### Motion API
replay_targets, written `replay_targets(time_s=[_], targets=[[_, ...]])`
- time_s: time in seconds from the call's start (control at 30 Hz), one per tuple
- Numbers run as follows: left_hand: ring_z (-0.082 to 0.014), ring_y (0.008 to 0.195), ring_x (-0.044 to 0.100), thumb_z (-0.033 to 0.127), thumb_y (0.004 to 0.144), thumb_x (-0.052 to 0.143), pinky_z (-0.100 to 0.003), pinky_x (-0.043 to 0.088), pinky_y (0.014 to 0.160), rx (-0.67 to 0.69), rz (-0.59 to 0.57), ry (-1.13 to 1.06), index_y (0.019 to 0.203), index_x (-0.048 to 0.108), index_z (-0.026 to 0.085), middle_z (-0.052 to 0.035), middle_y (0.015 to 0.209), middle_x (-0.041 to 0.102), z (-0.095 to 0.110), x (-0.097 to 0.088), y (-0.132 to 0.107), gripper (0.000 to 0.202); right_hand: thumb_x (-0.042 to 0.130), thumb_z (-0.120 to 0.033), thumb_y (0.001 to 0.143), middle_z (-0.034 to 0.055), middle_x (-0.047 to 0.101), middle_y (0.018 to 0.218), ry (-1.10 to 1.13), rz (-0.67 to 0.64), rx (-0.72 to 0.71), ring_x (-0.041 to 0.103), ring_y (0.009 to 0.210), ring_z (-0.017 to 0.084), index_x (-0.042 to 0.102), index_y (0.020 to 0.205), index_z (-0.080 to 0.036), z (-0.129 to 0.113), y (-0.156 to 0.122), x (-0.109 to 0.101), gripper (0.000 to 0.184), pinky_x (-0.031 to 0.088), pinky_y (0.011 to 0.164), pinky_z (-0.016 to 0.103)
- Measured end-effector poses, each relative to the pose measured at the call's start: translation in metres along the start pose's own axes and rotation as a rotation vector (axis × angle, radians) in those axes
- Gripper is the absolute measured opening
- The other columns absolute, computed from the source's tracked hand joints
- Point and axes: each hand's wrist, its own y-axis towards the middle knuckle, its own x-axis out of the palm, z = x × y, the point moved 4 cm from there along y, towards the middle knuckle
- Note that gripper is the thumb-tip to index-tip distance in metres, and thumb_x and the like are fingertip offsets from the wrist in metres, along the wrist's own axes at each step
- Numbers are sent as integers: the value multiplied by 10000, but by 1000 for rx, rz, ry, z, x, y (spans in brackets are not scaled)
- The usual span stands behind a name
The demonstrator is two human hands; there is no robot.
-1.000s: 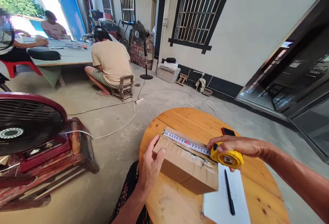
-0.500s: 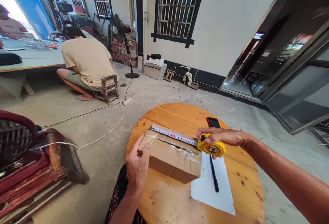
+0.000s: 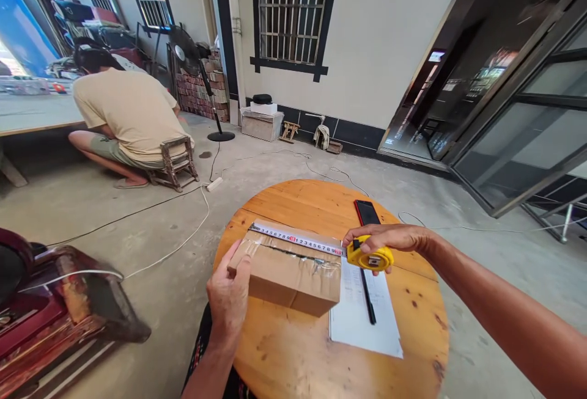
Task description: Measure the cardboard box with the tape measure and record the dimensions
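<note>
My left hand (image 3: 229,289) is closed around the left end of a brown cardboard box (image 3: 293,277) whose top is sealed with clear tape. My right hand (image 3: 380,243) grips a yellow tape measure (image 3: 370,257) just off the box's right end. Its white blade (image 3: 298,238) lies along the far top edge of the box, the hooked end at the left corner. Printed numbers face up on the blade. Beside the box, a black pen (image 3: 368,298) rests on white paper sheets (image 3: 367,335).
The round wooden table (image 3: 284,356) carries everything, with a red-edged phone (image 3: 366,212) behind my right hand. A person (image 3: 131,112) sits on a small wooden stool (image 3: 177,164) at the left. Cables (image 3: 192,222) cross the floor near a standing fan (image 3: 192,57).
My right hand has drawn the tape measure slightly away from the box's right end, and more blade shows. The whole view has shifted to the right.
</note>
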Motion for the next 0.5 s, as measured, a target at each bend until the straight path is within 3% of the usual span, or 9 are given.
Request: replay_targets(time_s=[0.1,0.2,0.5], targets=[[-210,800,649,413,792,570,-283,495,711,9,-4,1,1236,669,214,-35,936,744,-1,0,1,497,630,-449,710,94,608,1063,-3,-3,12,649,784,212,560,1211,-183,0,1,0,572,514,460,238],[-214,840,657,416,800,570,-290,497,742,22,-9,-13,1239,665,215,-47,1021,743,-4,1,2,491,625,-436,714,77,621,988,3,-29,29,651,731,199,566,1195,-183,-2,2,0,547,510,459,237],[-223,867,661,437,810,566,-300,508,759,29,-11,-4,1256,652,220,-47,1040,741,-7,1,2,503,643,-418,711,52,631,910,24,-48,62,651,671,194,605,1141,-193,-10,5,0,486,503,435,245]])
